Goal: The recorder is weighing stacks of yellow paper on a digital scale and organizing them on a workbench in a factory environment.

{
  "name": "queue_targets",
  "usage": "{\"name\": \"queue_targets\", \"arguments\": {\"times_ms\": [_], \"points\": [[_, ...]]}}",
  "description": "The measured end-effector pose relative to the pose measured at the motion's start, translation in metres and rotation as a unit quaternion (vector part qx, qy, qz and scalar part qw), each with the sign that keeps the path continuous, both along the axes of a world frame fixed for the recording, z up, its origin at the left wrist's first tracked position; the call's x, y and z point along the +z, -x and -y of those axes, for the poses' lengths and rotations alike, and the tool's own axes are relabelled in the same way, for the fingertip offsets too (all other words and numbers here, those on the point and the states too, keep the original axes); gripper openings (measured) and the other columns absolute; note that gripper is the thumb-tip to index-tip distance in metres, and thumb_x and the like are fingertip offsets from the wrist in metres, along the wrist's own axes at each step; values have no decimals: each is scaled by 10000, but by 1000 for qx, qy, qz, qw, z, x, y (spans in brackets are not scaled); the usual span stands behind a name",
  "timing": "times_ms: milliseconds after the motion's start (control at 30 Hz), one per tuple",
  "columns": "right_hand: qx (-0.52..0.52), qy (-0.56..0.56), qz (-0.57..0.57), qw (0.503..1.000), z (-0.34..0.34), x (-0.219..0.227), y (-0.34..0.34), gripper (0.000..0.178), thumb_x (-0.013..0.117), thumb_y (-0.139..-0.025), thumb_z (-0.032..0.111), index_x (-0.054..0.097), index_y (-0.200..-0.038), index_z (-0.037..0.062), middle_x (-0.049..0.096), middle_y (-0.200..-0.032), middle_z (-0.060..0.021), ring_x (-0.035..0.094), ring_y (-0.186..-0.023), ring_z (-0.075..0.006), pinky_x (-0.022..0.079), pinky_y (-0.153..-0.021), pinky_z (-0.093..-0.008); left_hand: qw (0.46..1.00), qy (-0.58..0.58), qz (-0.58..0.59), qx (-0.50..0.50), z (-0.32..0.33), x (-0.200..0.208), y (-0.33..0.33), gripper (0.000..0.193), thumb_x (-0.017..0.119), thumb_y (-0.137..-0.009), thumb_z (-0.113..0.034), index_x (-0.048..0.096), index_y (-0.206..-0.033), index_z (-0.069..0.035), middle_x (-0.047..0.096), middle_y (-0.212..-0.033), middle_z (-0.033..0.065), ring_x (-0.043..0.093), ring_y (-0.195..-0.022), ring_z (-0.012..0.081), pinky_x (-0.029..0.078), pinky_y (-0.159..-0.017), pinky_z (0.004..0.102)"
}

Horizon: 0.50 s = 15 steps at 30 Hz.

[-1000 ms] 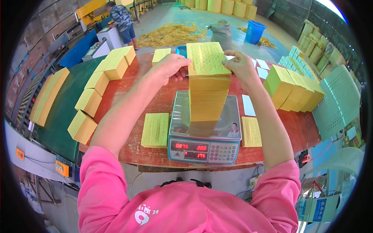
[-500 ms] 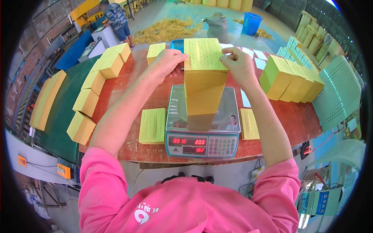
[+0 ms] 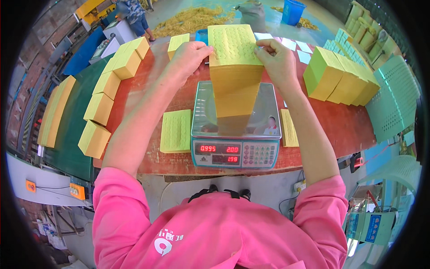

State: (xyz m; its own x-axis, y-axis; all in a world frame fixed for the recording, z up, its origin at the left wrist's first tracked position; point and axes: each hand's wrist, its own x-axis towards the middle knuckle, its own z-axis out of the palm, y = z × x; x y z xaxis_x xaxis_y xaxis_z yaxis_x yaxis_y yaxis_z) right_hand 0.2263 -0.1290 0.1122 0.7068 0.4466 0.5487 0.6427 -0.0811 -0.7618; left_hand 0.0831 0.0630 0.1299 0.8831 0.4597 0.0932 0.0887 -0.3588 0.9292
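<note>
A tall stack of yellow embossed paper [image 3: 235, 92] stands upright on the glossy pan of a digital scale [image 3: 237, 152] with lit red digits. My left hand [image 3: 190, 58], fingers bent together, is at the left edge of the stack's top. At the opposite edge, my right hand [image 3: 277, 58] has thumb and finger pinched against the upper sheets. How many sheets each pinch takes in cannot be seen. A low yellow paper pile [image 3: 175, 131] lies left of the scale, and another pile [image 3: 289, 128] lies close to its right side.
More yellow paper blocks [image 3: 98, 109] line the red table's [image 3: 143, 96] left side; several [image 3: 340, 80] stand together at its right. White sheets [image 3: 303, 56] lie behind my right hand. A green chair [image 3: 396, 96] adjoins the right end. A person [image 3: 134, 20] stands at the far left.
The red digits on the scale have changed. Both hands stay at the top edges of the stack. The whole scene sits higher in the picture.
</note>
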Motion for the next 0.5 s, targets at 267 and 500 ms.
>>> {"name": "queue_targets", "arguments": {"times_ms": [267, 500], "points": [[17, -22, -47, 999, 1, -1, 10, 251, 655, -874, 211, 685, -1027, 15, 653, -770, -43, 578, -683, -104, 477, -657, -274, 998, 29, 26, 43, 9, -3, 17, 330, 575, -944, -383, 562, -742, -123, 518, -604, -33, 460, -500, 60, 337, -463, 222], [80, -173, -131, 973, 50, -12, 37, 189, 561, -935, 108, 670, -1014, -24, 593, -736, -21, 538, -675, -86, 444, -622, -251, 970, 155, 119, 143, 47, -48, 103, 299, 569, -962, -307, 545, -732, -117, 507, -585, -14, 448, -475, 73, 317, -435, 221]]}}
